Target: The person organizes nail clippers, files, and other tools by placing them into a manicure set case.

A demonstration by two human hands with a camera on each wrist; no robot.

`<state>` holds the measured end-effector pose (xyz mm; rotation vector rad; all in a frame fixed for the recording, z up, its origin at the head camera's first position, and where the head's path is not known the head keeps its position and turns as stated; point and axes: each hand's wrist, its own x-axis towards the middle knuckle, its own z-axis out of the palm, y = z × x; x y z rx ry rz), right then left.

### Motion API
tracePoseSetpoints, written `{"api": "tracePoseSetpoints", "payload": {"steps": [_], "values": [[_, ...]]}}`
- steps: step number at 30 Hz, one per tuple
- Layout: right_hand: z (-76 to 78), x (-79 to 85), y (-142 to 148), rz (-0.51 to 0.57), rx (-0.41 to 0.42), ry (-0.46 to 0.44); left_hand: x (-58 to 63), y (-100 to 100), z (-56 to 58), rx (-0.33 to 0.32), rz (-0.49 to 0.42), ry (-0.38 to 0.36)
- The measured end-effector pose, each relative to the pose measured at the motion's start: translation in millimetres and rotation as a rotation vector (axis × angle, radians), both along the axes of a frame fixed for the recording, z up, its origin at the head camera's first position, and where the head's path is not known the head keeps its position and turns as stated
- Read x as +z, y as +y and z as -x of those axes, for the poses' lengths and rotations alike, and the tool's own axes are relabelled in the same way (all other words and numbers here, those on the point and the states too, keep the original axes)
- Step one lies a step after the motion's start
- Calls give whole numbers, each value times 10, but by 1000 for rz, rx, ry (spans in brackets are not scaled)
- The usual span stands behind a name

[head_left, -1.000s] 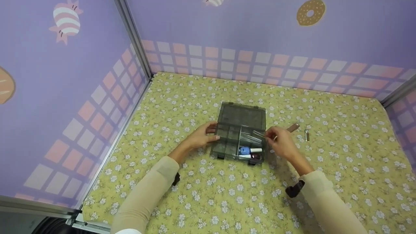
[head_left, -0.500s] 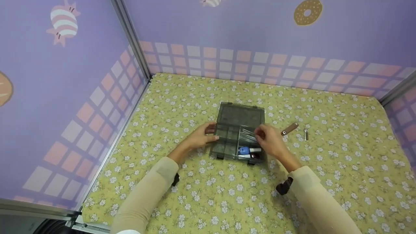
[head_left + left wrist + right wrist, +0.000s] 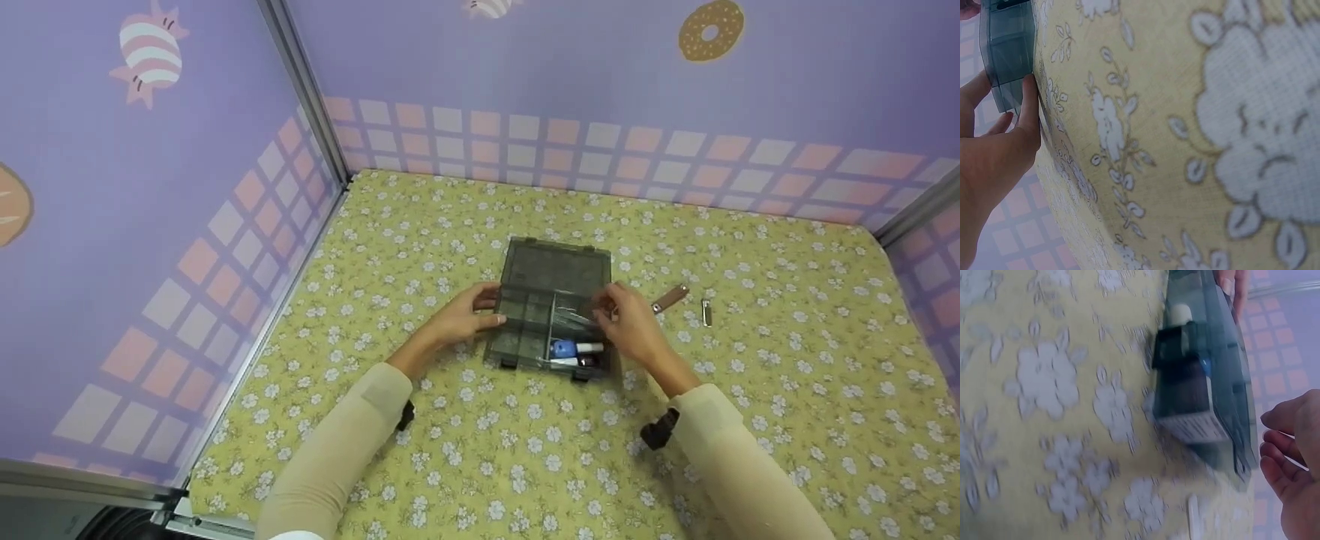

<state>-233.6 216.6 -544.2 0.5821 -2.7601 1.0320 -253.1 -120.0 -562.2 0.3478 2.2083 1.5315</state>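
"Where are your fingers?"
"My left hand (image 3: 463,315) pinches the left side of the grey box (image 3: 523,346), open mid-table (image 3: 465,450). My right hand (image 3: 631,324) hovers by its right edge, fingers loosely bent, tips apart as far as the blurred wrist view shows."
"What's inside?"
"A blue bottle (image 3: 563,349), near right; thin silvery pieces (image 3: 576,315) beyond it."
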Motion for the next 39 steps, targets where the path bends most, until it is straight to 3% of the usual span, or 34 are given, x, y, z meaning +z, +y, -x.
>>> {"api": "tracePoseSetpoints", "payload": {"steps": [4,8,15,23,33,39], "values": [[14,21,165,-24,-12,-1,2,-3,-3,7,-5,1],[9,8,369,-24,-15,-58,6,-10,-7,9,-27,-1],[-53,-119,644,-14,-14,-142,-3,-26,-10,-5,-20,1],[-169,-279,759,-72,22,-140,-12,-18,-9,-12,-8,-9],[-288,-237,919,-109,28,-232,-11,-10,-12,1,-28,-20],[-309,-204,931,-79,22,-287,-13,-7,-11,11,-40,-34]]}}
